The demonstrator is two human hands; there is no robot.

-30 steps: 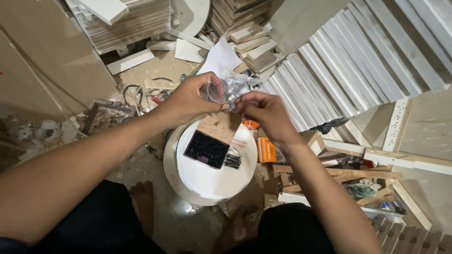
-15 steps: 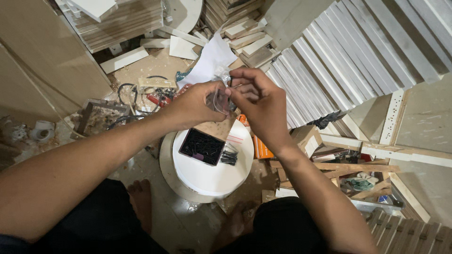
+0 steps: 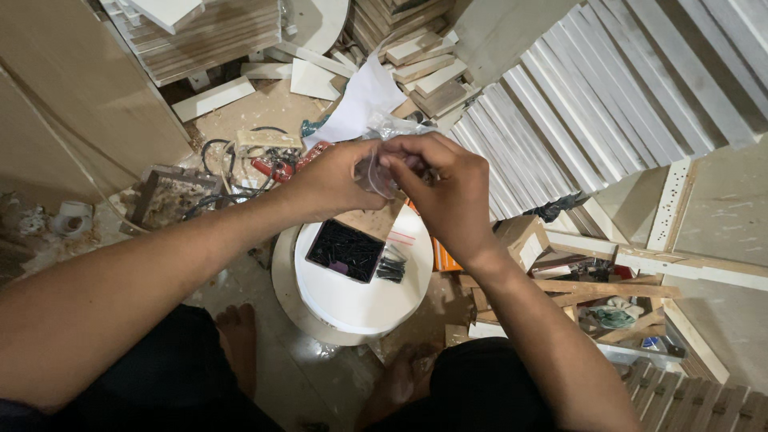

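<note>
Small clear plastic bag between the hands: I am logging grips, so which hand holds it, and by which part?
Both: left hand and right hand pinch the small clear plastic bag at its upper edge.

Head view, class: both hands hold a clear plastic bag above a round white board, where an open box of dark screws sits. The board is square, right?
Not quite. The head view shows the white board is round, not square; the rest holds.

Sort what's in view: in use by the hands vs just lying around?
In use: left hand, right hand, clear plastic bag held between both, box of black screws, white round board.
Lying about: white slats, orange packet, cables, wood offcuts.
</note>
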